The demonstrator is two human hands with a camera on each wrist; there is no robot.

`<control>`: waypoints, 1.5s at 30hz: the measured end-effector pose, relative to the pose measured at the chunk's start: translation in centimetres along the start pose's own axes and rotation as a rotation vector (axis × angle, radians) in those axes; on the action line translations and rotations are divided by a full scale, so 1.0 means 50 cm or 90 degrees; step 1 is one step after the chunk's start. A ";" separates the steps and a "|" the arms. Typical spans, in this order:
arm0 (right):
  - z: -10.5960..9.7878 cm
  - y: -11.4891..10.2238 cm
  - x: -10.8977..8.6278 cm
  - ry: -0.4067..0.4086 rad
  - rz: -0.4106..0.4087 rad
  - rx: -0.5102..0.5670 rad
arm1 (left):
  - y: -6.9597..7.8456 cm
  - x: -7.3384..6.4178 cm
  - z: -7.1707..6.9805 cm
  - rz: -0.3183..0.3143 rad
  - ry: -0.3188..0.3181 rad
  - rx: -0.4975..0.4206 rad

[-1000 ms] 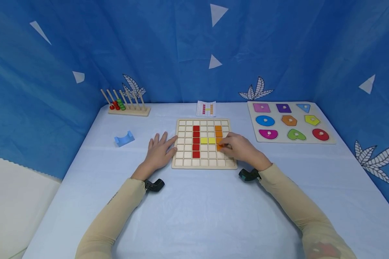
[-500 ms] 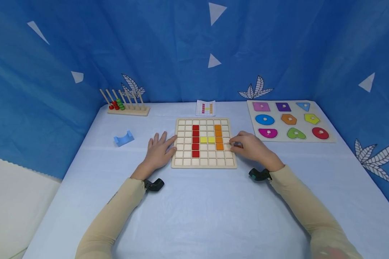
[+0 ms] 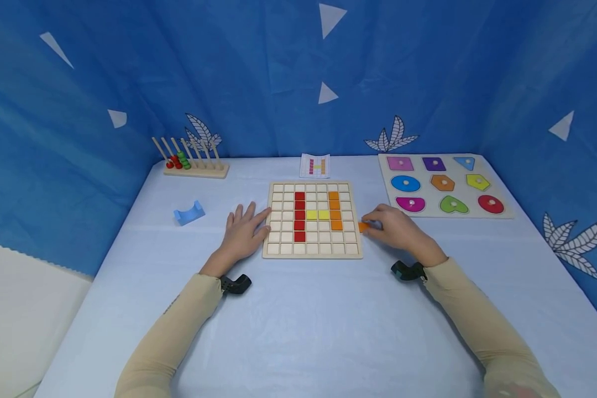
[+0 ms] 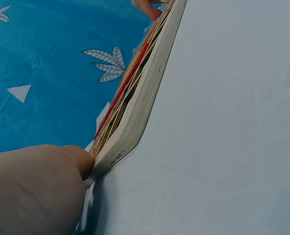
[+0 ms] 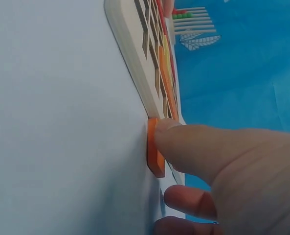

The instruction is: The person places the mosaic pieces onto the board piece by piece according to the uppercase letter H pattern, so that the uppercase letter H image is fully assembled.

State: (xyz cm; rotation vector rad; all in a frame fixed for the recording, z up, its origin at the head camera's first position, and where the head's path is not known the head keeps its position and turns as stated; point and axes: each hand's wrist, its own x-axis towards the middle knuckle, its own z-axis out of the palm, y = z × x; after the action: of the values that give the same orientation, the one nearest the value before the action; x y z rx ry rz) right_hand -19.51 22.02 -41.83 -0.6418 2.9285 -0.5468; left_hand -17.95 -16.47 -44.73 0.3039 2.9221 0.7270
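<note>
A square wooden grid board lies mid-table. It carries a column of red tiles, two yellow tiles and a column of orange tiles. My left hand rests at the board's left edge, fingers spread, with index finger and thumb touching the frame. Just off the right edge, my right hand pinches a loose orange tile. In the right wrist view the thumb presses on this orange tile at the board's side; the opposing fingertip is hidden behind it.
A small printed card lies behind the board. A wooden bead rack stands back left, with a blue curved piece nearer. A shape puzzle board lies back right. Blue cloth hangs behind the table.
My right hand has moved right, off the orange column and past the board's edge, where a loose orange tile now shows at its fingertips. The left hand has stayed in place.
</note>
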 end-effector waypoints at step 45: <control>0.013 -0.007 -0.004 -0.008 -0.008 0.009 | 0.001 0.000 0.003 0.001 0.006 -0.003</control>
State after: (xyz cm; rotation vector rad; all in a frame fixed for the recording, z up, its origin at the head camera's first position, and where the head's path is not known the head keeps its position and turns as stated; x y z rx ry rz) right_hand -19.08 21.60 -42.32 -0.6601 2.9089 -0.5620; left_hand -17.92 -16.38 -44.83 0.3035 2.9294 0.7369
